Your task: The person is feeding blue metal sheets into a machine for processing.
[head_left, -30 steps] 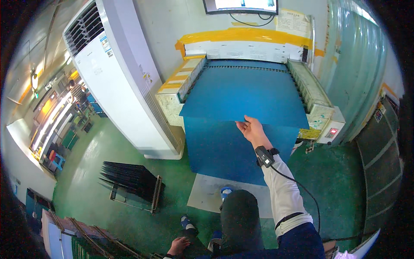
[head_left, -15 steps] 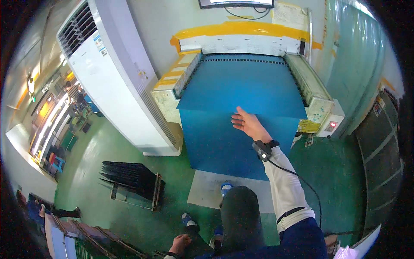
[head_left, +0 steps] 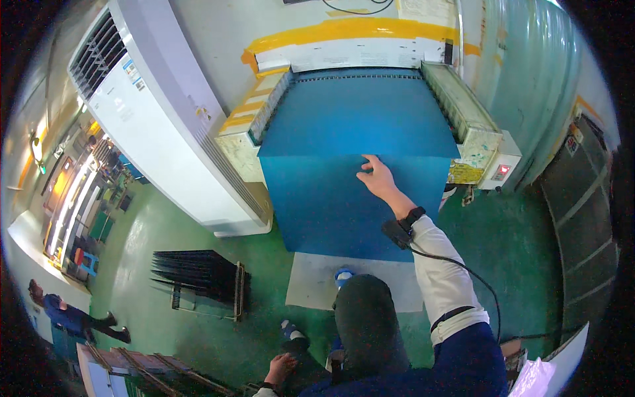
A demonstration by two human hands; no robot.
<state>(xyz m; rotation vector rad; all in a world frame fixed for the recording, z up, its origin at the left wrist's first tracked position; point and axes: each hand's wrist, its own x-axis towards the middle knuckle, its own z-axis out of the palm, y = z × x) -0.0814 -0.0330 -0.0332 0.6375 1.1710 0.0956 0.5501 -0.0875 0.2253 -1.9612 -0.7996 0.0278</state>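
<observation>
A wide blue surface (head_left: 354, 122) lies between two pale side rails of a machine, and a blue front panel (head_left: 350, 205) drops from its near edge. At the middle of that edge is my right hand (head_left: 377, 177), thumb and fingers apart, holding nothing that I can see. Its fingertips are at the edge; whether they touch it I cannot tell. A black device with a cable (head_left: 398, 233) is strapped at my right wrist. Low in the view, my left hand (head_left: 283, 367) is by my left leg, its fingers curled in with nothing visible in them.
A tall white air conditioner (head_left: 162, 126) stands left of the machine. On the green floor is a rack of dark upright panels (head_left: 198, 274). A control box (head_left: 501, 164) with a red light sits at right. Another person (head_left: 73, 317) is at far left.
My right hand has moved up to the blue surface's front edge, its fingers drawn in somewhat. The whole view has shifted slightly. The person at far left has come further into view.
</observation>
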